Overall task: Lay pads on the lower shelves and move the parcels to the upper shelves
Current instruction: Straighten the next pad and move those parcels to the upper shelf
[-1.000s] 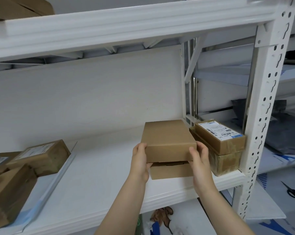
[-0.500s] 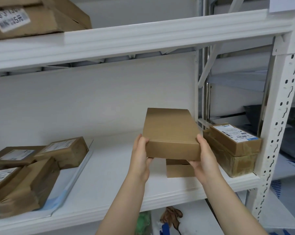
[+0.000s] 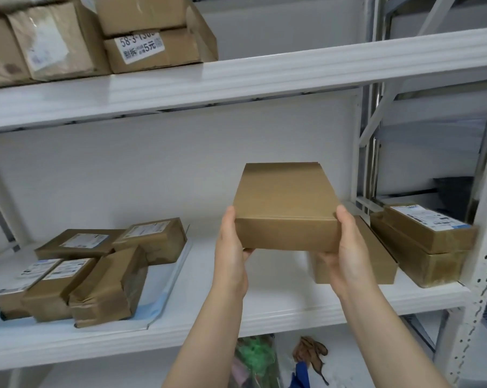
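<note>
The left grip [image 3: 231, 256] and right grip [image 3: 348, 253] each pinch a near corner of the plain, unlabelled brown parcel [image 3: 285, 208], held level between them above the lower shelf [image 3: 264, 312], its long axis pointing at the wall and the upper shelf [image 3: 264, 71] well above.

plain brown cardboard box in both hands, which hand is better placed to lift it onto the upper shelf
Probably right. Both grip the plain brown cardboard box, but the right hand sits below a bare stretch of the white upper shelf; the left hand is nearer the stacked cardboard boxes.
</note>
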